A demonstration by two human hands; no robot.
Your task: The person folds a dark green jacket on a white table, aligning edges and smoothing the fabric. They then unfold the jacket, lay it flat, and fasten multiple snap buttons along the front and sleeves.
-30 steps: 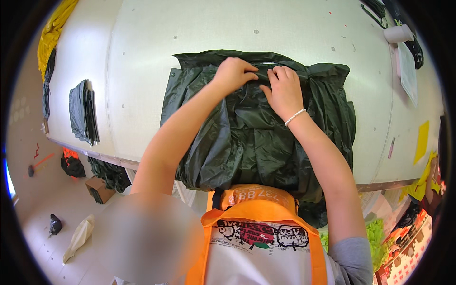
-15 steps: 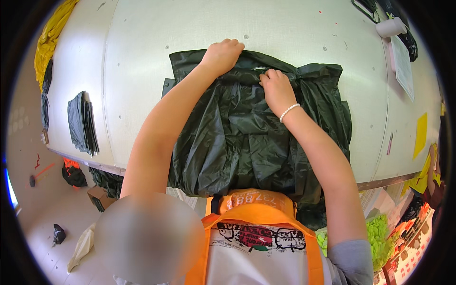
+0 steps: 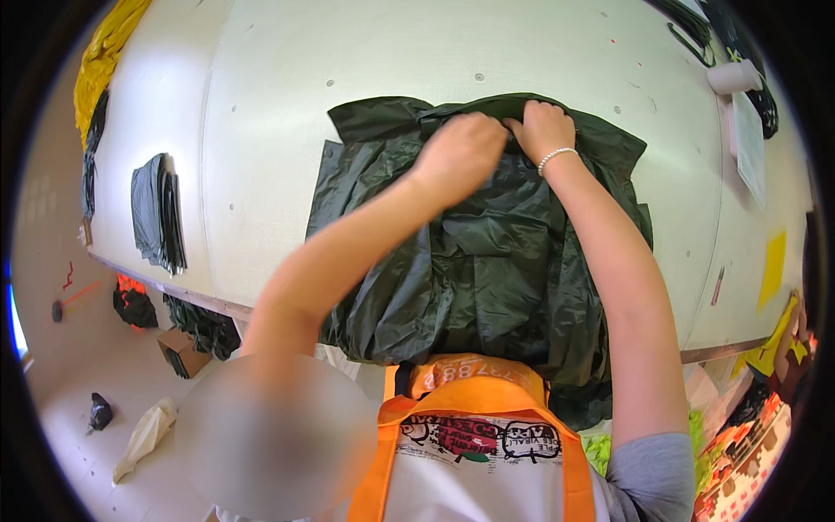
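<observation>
Dark green garment (image 3: 496, 296) lies creased on the near part of the surface (image 3: 270, 130). The right hand (image 3: 546, 129) has its grip clamped on the far edge; the left hand (image 3: 465, 148) is blurred, its grip unclear.

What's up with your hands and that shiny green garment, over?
Left hand blurred at dark green garment, grip unclear. Right hand pinching its upper edge. Garment lies wrinkled across table. Nothing visibly blocking hands.
</observation>
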